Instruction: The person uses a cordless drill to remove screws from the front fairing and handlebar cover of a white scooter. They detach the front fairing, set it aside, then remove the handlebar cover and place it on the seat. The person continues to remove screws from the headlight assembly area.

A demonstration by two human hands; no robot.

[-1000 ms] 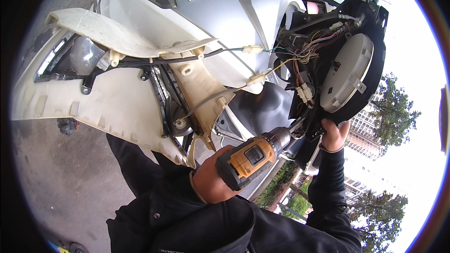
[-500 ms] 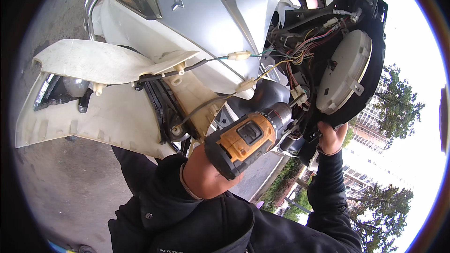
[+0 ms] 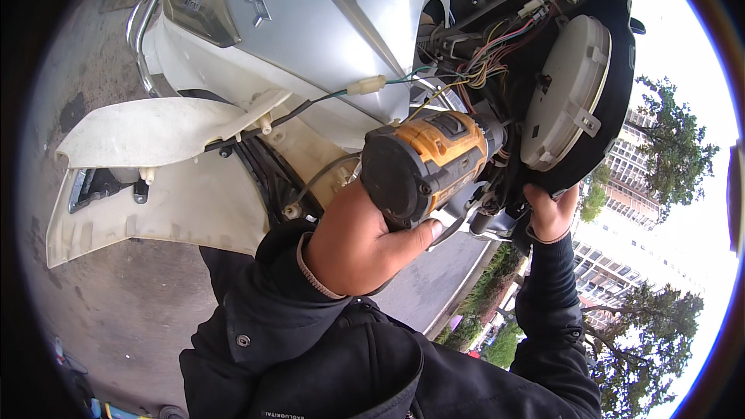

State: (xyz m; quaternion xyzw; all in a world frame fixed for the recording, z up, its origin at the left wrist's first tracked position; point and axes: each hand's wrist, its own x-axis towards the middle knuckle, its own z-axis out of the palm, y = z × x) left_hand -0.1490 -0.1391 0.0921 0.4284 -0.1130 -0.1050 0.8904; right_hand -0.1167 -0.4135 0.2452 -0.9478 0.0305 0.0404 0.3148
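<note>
My left hand [image 3: 365, 240] is closed around the handle of an orange and black cordless drill [image 3: 446, 143], thumb along its lower side. The drill's chuck points right, into the wiring and dark parts by the handlebar; its tip is hidden there. My right hand [image 3: 551, 213] grips the lower edge of a black handlebar cover [image 3: 621, 101], thumb on the near side and fingers out of sight behind. Set in that cover is the pale back of a rounded instrument cluster [image 3: 566, 93]. Coloured wires [image 3: 485, 62] run between the cluster and the scooter's body.
The silver and white scooter body [image 3: 310, 23] fills the upper middle. A detached off-white front panel [image 3: 163, 198] with a lamp hangs at left by black cable through a white connector [image 3: 366, 84]. Paving [image 3: 132, 318] lies below; trees [image 3: 671, 136] and buildings stand at right.
My left hand has pushed the drill right and up, deeper among the handlebar parts, and its bit has gone out of sight. My right hand keeps its grip on the cover. The view has shifted slightly.
</note>
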